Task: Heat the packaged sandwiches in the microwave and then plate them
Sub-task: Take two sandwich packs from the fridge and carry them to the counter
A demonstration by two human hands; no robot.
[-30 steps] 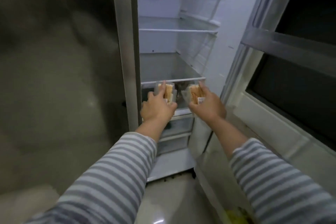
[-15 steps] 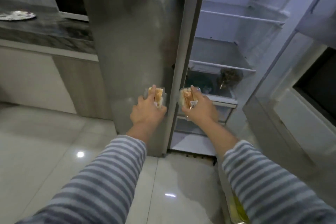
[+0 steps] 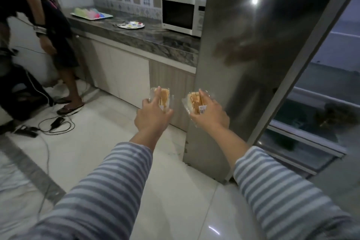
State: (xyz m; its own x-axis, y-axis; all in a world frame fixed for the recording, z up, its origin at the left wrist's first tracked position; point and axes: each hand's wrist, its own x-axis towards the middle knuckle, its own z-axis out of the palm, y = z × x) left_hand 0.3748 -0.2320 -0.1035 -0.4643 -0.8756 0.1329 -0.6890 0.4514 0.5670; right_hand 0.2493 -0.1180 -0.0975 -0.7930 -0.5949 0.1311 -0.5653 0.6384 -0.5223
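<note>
Two packaged sandwiches are held out in front of the person, one in each hand, over the pale tiled floor (image 3: 101,154). The left hand (image 3: 153,117) is closed around the left sandwich (image 3: 164,97), whose bread and brown filling are seen through a clear wrapper. The right hand (image 3: 211,114) is closed around the right sandwich (image 3: 194,103), also wrapped in clear film, with a small white label showing by the thumb. Both arms are covered by grey and white striped sleeves.

The microwave (image 3: 182,16) is taken as the landmark. It is set on the dark stone desk (image 3: 155,40), its door shut, and both sandwiches are held well below and in front of it. To its left on the desk a plate (image 3: 131,25) with coloured patches is seen, and farther left a tray (image 3: 91,15) carrying pastel shapes that cannot be identified. Directly to the microwave's right the steel fridge door (image 3: 253,60) is seen, and beyond that the open fridge interior (image 3: 315,111), where dark contents are blurred. Far left of the microwave another person (image 3: 56,44) is standing among cables (image 3: 52,125) on the floor.
</note>
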